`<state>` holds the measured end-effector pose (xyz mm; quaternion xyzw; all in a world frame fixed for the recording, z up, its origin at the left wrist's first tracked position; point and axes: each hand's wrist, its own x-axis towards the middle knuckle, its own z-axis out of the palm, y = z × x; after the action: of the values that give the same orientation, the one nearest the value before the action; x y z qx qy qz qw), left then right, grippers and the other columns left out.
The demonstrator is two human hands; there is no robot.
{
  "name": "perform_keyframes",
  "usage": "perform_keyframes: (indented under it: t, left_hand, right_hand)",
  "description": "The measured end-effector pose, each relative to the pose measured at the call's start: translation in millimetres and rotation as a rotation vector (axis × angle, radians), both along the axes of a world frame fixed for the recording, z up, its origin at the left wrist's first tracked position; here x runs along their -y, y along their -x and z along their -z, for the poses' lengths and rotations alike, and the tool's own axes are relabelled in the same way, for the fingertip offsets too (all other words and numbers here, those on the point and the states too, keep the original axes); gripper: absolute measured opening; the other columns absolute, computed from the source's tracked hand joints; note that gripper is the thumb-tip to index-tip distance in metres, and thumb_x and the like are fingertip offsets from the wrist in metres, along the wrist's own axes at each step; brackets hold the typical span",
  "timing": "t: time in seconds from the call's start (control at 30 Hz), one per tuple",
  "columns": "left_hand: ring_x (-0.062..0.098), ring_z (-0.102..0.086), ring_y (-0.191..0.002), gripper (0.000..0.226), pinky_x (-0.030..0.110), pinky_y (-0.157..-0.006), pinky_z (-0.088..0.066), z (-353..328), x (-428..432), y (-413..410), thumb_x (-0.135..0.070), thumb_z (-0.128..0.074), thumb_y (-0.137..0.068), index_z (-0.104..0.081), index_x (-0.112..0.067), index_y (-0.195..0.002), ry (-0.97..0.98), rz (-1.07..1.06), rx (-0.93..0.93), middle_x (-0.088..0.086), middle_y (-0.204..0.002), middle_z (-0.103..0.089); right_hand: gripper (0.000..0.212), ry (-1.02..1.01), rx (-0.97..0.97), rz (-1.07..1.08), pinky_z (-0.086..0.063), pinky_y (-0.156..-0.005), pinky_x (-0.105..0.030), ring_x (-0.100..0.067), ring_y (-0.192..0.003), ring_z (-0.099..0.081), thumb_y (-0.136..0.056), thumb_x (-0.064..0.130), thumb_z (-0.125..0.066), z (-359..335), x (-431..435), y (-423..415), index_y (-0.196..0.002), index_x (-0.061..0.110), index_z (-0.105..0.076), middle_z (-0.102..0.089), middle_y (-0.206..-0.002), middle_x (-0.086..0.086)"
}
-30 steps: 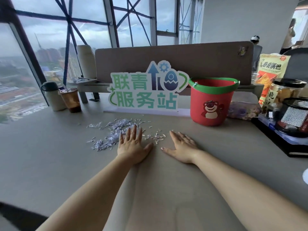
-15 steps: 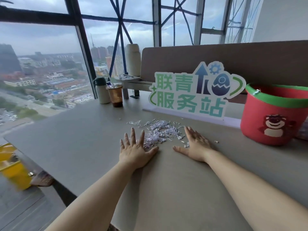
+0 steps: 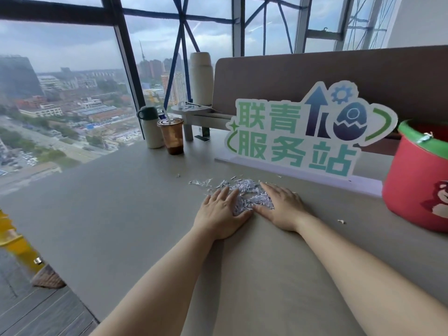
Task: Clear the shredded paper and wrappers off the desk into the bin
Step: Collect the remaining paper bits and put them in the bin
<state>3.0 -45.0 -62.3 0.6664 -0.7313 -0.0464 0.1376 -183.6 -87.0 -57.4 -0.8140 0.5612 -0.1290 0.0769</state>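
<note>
A small heap of white shredded paper (image 3: 244, 190) lies on the grey desk (image 3: 121, 214) in front of a green sign. My left hand (image 3: 219, 214) lies flat against the heap's left side, fingers straight. My right hand (image 3: 282, 206) lies flat against its right side, and the thumbs nearly meet below the heap. A few loose shreds (image 3: 200, 182) lie just left of the heap, and one scrap (image 3: 341, 221) lies to the right. The red bin (image 3: 417, 190) with a green rim and a bear picture stands at the right edge of the head view.
A green and white sign (image 3: 305, 134) stands behind the heap. A plastic cup of brown drink (image 3: 171, 135) and a white flask (image 3: 149, 127) stand at the back left by the window. The desk's left edge drops to the floor. A brown partition (image 3: 315, 76) runs along the back.
Both hands have slid together around the shredded paper, bunching it into a tighter heap between them. The view has turned left, so the bin now sits at the right edge.
</note>
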Motion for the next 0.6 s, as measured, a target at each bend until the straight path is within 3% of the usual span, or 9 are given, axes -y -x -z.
perform_keyframes:
  t: [0.2,0.37,0.5,0.6]
  left_hand:
    - [0.018,-0.034,-0.136,0.065,0.033,-0.113,-0.025,-0.8,17.9,5.8,-0.068,-0.04,-0.083,-0.04,-0.031,-0.137,0.118,0.067,-0.031,-0.005,-0.145,-0.041]
    - [0.022,-0.043,-0.125,0.046,0.031,-0.106,-0.033,0.1,13.2,4.3,-0.057,-0.049,-0.086,-0.056,-0.03,-0.123,0.183,0.108,-0.068,-0.001,-0.129,-0.053]
    - [0.024,-0.048,-0.117,0.039,0.032,-0.101,-0.038,-0.3,8.2,2.8,-0.051,-0.053,-0.086,-0.063,-0.026,-0.115,0.198,0.133,-0.108,0.003,-0.116,-0.058]
    - [0.025,-0.053,-0.111,0.037,0.035,-0.095,-0.045,-1.5,1.8,4.9,-0.05,-0.056,-0.085,-0.066,-0.026,-0.112,0.17,0.13,-0.17,0.003,-0.109,-0.058]
  right_hand:
    - [0.062,0.021,0.094,0.007,-0.019,-0.114,-0.033,-0.022,-0.139,-0.025,-0.088,0.052,-0.047,1.6,2.5,0.4,-0.143,0.026,-0.032,-0.033,-0.151,-0.003]
    - [0.04,0.061,0.177,-0.005,-0.032,-0.104,-0.03,-0.027,-0.122,-0.042,-0.088,0.039,-0.055,1.8,-1.1,-0.3,-0.121,0.018,-0.059,-0.052,-0.125,-0.01]
    - [0.028,0.038,0.264,-0.019,-0.04,-0.089,-0.03,-0.029,-0.104,-0.053,-0.087,0.029,-0.059,0.6,-9.0,-0.3,-0.107,0.012,-0.066,-0.055,-0.106,-0.013]
    - [0.022,0.052,0.271,-0.015,-0.044,-0.083,-0.033,-0.032,-0.098,-0.057,-0.087,0.024,-0.06,0.2,-16.6,-1.9,-0.101,0.009,-0.067,-0.055,-0.105,-0.016]
